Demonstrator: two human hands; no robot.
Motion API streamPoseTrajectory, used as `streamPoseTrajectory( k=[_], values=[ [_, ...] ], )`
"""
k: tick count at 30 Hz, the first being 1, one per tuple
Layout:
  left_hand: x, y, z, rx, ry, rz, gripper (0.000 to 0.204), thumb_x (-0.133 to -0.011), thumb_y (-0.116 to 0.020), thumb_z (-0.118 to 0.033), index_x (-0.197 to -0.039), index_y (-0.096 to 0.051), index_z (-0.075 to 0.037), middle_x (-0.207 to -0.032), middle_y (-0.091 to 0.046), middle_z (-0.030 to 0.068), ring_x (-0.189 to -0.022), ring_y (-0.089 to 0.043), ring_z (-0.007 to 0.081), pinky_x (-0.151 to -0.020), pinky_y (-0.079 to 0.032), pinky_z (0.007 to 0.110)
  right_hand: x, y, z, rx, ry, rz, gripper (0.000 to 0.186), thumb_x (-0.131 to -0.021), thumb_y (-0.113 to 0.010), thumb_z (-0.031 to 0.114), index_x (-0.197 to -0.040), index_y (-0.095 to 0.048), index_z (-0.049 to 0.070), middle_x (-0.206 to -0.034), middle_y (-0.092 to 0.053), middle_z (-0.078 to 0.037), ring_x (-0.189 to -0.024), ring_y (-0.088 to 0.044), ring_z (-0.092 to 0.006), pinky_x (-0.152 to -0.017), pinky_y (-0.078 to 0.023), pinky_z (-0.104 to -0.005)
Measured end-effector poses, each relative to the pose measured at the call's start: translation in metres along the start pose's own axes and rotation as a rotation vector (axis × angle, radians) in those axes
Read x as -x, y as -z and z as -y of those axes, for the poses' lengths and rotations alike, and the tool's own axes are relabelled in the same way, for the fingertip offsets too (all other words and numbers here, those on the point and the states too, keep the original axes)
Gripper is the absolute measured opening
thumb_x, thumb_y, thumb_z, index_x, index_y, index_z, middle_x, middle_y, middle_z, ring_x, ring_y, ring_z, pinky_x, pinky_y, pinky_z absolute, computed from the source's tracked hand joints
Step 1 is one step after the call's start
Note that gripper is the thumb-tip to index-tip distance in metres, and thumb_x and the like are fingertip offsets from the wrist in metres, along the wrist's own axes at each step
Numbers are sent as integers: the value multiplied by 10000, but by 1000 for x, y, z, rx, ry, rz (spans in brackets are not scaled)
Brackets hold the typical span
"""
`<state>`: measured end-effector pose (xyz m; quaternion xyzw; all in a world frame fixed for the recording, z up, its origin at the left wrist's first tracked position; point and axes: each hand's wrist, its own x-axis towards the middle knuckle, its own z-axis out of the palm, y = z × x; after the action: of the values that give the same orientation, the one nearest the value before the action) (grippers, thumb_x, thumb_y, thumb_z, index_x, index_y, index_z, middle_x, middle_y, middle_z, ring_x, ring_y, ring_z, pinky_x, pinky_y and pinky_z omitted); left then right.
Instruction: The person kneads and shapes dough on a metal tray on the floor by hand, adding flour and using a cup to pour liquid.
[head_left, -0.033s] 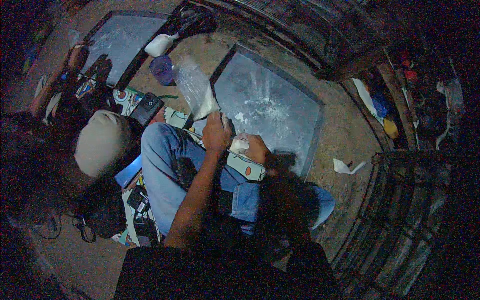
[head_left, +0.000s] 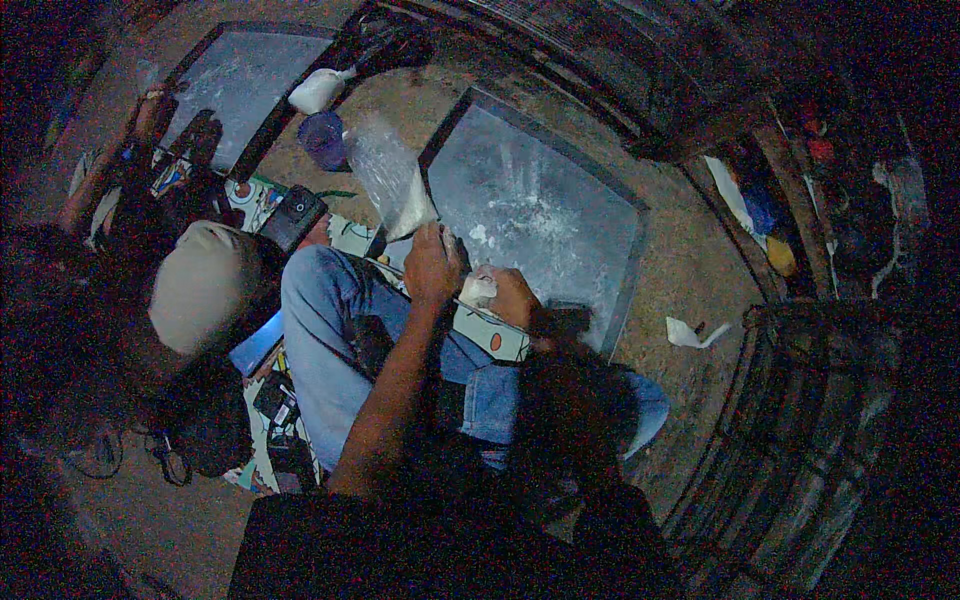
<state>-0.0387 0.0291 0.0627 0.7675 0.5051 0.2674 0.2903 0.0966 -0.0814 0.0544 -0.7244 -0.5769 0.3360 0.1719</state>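
My left hand (head_left: 433, 265) is closed, its knuckles right against the lower end of a long clear plastic bag (head_left: 385, 170) with white contents at the bottom. Whether that bag is in its fingers or just behind them, I cannot tell. Close on its right, my right hand (head_left: 513, 297) curls around a small white plastic bag (head_left: 479, 289). Both hands are above my crossed legs in jeans, at the near edge of a dark board (head_left: 560, 190) dusted with white powder.
A purple cup (head_left: 322, 140) and a filled white bag (head_left: 317, 91) stand beyond the clear bag. A black phone (head_left: 296, 217) lies left of my knee. Another person's cap (head_left: 203, 287) is close on my left, beside a second board (head_left: 245, 90). A white scrap (head_left: 690, 332) lies right.
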Motion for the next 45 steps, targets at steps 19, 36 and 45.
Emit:
streamPoseTrajectory(
  k=[19,36,45],
  values=[
    [-1,-2,-1,-7,-49,-27,313,-924,-460,-274,-1077,-538,-12,-1067,-578,227,-989,-569,404,-815,-481,476,31,26,-62,-13,-13,-25,493,-600,-792,136,-1063,-630,92,-895,-675,-127,-838,-657,-237,-764,-519,-345],
    [-1,-11,7,-86,-34,-15,300,-926,-470,-278,-1086,-523,-30,-1083,-564,195,-972,-573,391,-803,-477,475,39,38,-75,290,-415,-739,392,-705,-768,203,-1025,-635,20,-999,-647,-176,-890,-616,-335,-774,-492,-402],
    [-3,-10,-4,-79,-11,76,319,-942,-444,-285,-1068,-540,-8,-1083,-573,212,-990,-571,394,-834,-464,491,32,21,-40,185,-317,-579,409,-750,-701,112,-1142,-589,77,-1144,-586,-210,-1123,-506,-393,-988,-390,-426]
  ],
)
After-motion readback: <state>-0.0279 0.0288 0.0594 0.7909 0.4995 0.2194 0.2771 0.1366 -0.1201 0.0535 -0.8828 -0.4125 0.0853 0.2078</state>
